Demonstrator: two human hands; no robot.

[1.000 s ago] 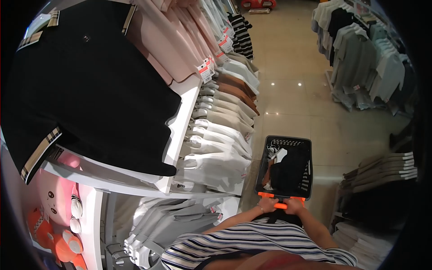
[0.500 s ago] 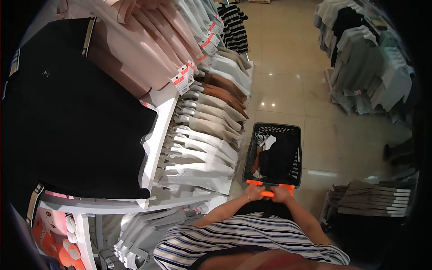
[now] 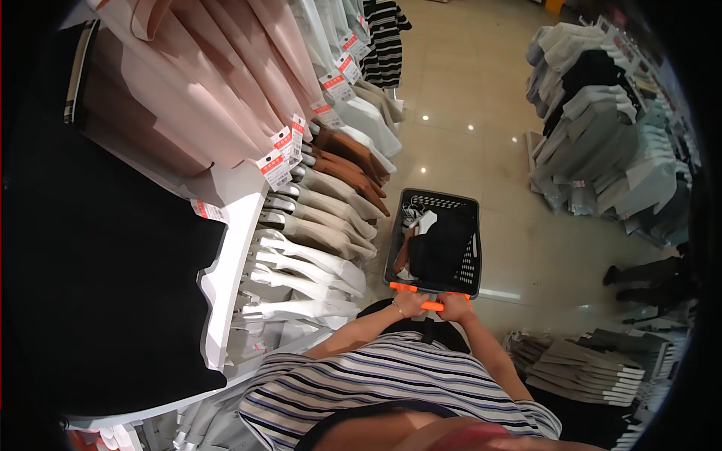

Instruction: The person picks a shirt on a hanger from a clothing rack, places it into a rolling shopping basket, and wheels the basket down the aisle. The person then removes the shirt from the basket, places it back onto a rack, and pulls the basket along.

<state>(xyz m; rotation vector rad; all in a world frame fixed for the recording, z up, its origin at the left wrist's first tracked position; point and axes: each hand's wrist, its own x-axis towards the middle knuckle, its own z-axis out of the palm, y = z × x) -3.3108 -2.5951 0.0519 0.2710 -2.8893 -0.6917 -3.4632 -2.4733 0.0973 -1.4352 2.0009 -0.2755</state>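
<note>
My left hand (image 3: 410,303) and my right hand (image 3: 454,307) are both closed round the orange handle (image 3: 432,306) at the near end of a dark grey shopping basket (image 3: 469,197). The hands sit a short way apart, with part of the handle showing between them. Inside the basket lies a black garment (image 3: 440,244), with a white piece (image 3: 426,222) and a bit of brown cloth (image 3: 407,252) along its left side. The basket stands ahead of my body, over the shiny tiled floor (image 3: 496,233).
On the left, a white rack holds pink garments (image 3: 218,83) with price tags (image 3: 274,169), above white, beige and brown clothes (image 3: 331,225). A large black garment (image 3: 98,263) hangs nearest. More racks (image 3: 602,135) and folded trousers (image 3: 587,368) stand right. A person's dark-clad legs (image 3: 654,278) are at far right.
The hanging clothes on the left have shifted left and nearer in view. The person's legs at far right show more. Both hands keep their hold on the handle.
</note>
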